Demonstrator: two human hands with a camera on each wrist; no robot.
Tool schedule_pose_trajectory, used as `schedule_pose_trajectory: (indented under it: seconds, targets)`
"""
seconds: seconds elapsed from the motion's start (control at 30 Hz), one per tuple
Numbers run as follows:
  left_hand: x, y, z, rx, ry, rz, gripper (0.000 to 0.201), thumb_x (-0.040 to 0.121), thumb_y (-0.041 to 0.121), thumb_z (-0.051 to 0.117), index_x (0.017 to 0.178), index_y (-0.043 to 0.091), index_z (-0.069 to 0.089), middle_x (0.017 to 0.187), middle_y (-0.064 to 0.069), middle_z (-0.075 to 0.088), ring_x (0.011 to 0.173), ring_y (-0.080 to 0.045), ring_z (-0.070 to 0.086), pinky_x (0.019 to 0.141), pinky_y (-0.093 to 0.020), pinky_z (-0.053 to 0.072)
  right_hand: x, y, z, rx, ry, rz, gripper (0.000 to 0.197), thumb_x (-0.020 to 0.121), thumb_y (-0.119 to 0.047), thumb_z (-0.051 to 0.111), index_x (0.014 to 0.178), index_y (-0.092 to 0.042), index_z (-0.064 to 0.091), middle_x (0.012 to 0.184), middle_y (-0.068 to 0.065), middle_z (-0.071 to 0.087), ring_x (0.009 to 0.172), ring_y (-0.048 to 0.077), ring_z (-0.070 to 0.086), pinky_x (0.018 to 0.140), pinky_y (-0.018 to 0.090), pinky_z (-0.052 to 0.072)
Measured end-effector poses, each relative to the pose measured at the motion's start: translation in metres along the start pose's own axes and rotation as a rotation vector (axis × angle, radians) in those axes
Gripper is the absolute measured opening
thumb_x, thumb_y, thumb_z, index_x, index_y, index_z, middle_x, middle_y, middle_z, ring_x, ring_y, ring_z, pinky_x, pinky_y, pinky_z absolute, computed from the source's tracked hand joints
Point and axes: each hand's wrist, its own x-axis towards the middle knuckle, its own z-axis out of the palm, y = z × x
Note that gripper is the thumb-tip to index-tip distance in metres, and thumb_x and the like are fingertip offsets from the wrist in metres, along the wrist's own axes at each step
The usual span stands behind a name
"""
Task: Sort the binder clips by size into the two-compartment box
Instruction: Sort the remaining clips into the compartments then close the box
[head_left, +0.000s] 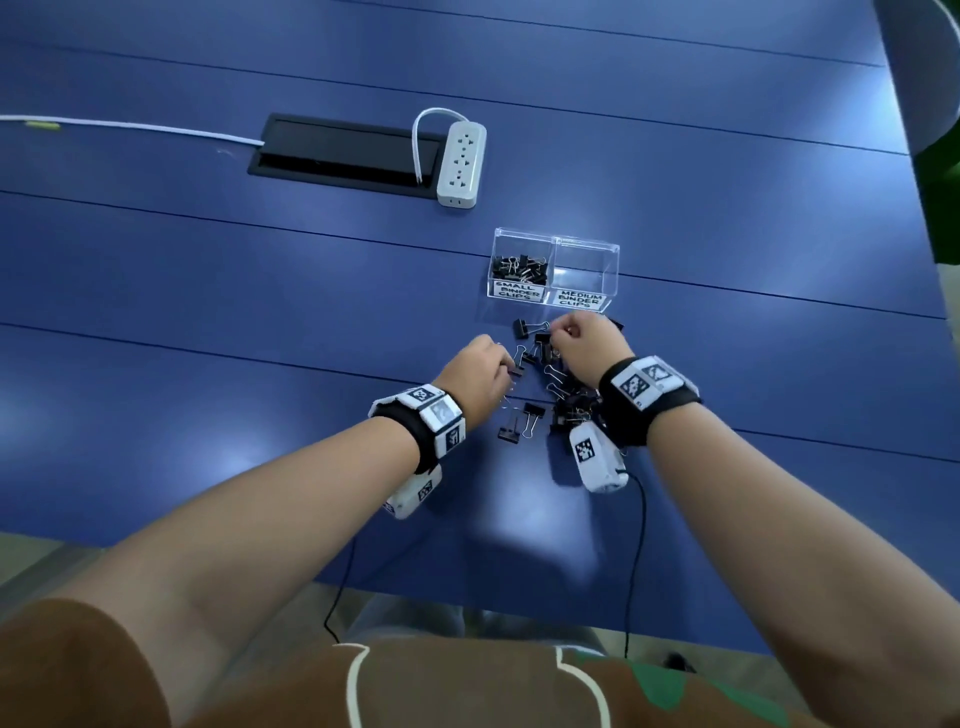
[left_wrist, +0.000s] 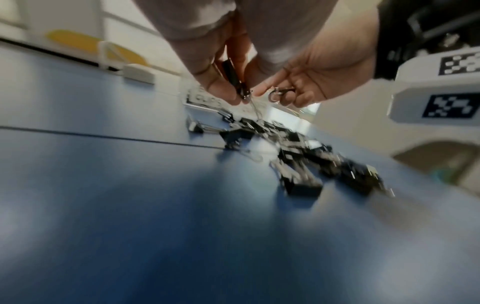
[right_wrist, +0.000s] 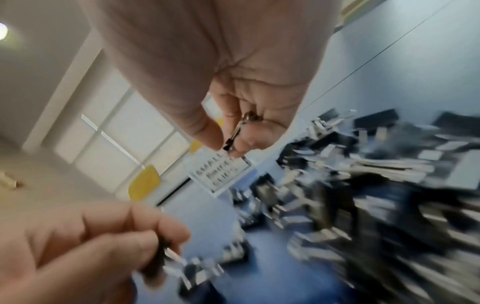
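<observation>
Left hand (left_wrist: 259, 61) pinches 1 clip (left_wrist: 235, 77), seemingly; head view hides it.

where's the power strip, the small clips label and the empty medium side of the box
power strip (head_left: 462, 162), head view, middle of its socket face
small clips label (head_left: 519, 291), head view, centre of the label
medium compartment (head_left: 586, 266), head view, its bare floor

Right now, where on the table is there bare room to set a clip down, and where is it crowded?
Bare table lies left of the left hand, and between the power strip and the box. It is crowded in front of the box, where loose clips lie between both hands, right hand included.
</observation>
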Motion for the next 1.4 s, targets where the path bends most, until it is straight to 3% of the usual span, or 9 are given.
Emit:
schedule_pose_trajectory:
  seconds: [0.13, 0.27, 0.43, 0.5, 0.6, 0.8, 1.1, 1.3, 1.4]
  targets:
    - [0.017, -0.005, -0.023, -0.143, 0.14, -0.203, 0.027, 0.094, 0.008, 0.039, 0.102, 0.007, 0.065, 0.113, -0.012, 0.061, 0.098, -0.023, 0.058, 0.081, -0.022, 0.04, 0.039, -0.032, -0.02, 0.181, 0.071, -0.033, 0.015, 0.088, -0.011, 0.051, 0.082, -0.02, 0.062, 0.079, 0.001, 0.064, 0.07, 0.021, 0.06, 0.07, 0.035, 0.055]
    - [0.039, -0.001, -0.045, -0.168, 0.183, -0.226, 0.027, 0.096, 0.009, 0.04, 0.108, 0.009, 0.064, 0.115, -0.011, 0.064, 0.099, -0.024, 0.06, 0.08, -0.022, 0.041, 0.069, -0.058, -0.026, 0.018, 0.112, -0.071, 0.022, 0.088, -0.008, 0.048, 0.102, -0.014, 0.064, 0.072, -0.009, 0.053, 0.076, 0.02, 0.055, 0.08, 0.034, 0.053]
    - [0.074, 0.008, -0.065, -0.095, 0.245, -0.202, 0.028, 0.094, 0.008, 0.042, 0.108, 0.011, 0.065, 0.121, -0.01, 0.063, 0.111, -0.025, 0.058, 0.095, -0.031, 0.046, 0.066, -0.063, -0.023, -0.1, 0.087, -0.124, 0.031, 0.087, -0.009, 0.045, 0.112, -0.014, 0.062, 0.105, 0.009, 0.064, 0.086, 0.025, 0.058, 0.084, 0.033, 0.052]
    - [0.088, 0.012, -0.07, -0.065, 0.251, -0.208, 0.028, 0.093, 0.006, 0.041, 0.107, 0.011, 0.065, 0.122, -0.01, 0.061, 0.11, -0.025, 0.058, 0.095, -0.033, 0.047, 0.058, -0.056, -0.024, -0.066, 0.131, -0.136, 0.027, 0.087, -0.009, 0.044, 0.105, -0.013, 0.063, 0.103, 0.009, 0.067, 0.082, 0.022, 0.058, 0.082, 0.033, 0.052]
    - [0.105, 0.02, -0.073, -0.013, 0.208, -0.203, 0.029, 0.091, 0.002, 0.041, 0.108, 0.011, 0.062, 0.125, -0.009, 0.057, 0.107, -0.026, 0.059, 0.092, -0.033, 0.048, 0.039, -0.039, -0.019, -0.06, 0.12, -0.109, 0.023, 0.089, -0.011, 0.045, 0.097, -0.01, 0.066, 0.097, 0.008, 0.069, 0.076, 0.017, 0.057, 0.074, 0.027, 0.049]
    - [0.121, 0.035, -0.062, 0.094, 0.087, -0.148, 0.028, 0.091, 0.002, 0.043, 0.111, 0.011, 0.06, 0.124, -0.012, 0.052, 0.105, -0.03, 0.058, 0.09, -0.034, 0.048, 0.007, -0.001, 0.012, -0.301, -0.136, -0.135, 0.026, 0.083, -0.004, 0.048, 0.098, -0.01, 0.067, 0.108, 0.012, 0.061, 0.097, 0.029, 0.06, 0.09, 0.03, 0.047]
    - [0.074, 0.035, -0.008, 0.158, -0.052, 0.025, 0.011, 0.086, 0.008, 0.053, 0.092, 0.011, 0.062, 0.106, -0.01, 0.056, 0.097, -0.027, 0.056, 0.088, -0.043, 0.051, -0.006, 0.047, 0.0, -0.127, 0.09, 0.048, 0.019, 0.08, -0.009, 0.054, 0.097, -0.015, 0.061, 0.111, 0.008, 0.052, 0.101, 0.027, 0.053, 0.087, 0.042, 0.051]
    - [0.049, 0.028, 0.024, 0.244, -0.106, -0.062, 0.018, 0.088, 0.019, 0.06, 0.104, 0.01, 0.057, 0.113, -0.011, 0.051, 0.105, -0.029, 0.052, 0.088, -0.047, 0.051, -0.014, 0.056, -0.001, -0.157, -0.01, -0.005, 0.008, 0.081, -0.018, 0.063, 0.089, -0.017, 0.062, 0.091, 0.001, 0.054, 0.082, 0.019, 0.053, 0.08, 0.032, 0.05]
    - [0.043, 0.024, 0.029, 0.248, -0.084, -0.078, 0.017, 0.09, 0.018, 0.059, 0.103, 0.008, 0.056, 0.114, -0.011, 0.048, 0.106, -0.03, 0.051, 0.086, -0.046, 0.051, -0.012, 0.056, -0.011, -0.097, 0.071, 0.014, 0.007, 0.082, -0.014, 0.061, 0.088, -0.016, 0.065, 0.088, 0.001, 0.056, 0.08, 0.019, 0.055, 0.078, 0.031, 0.05]
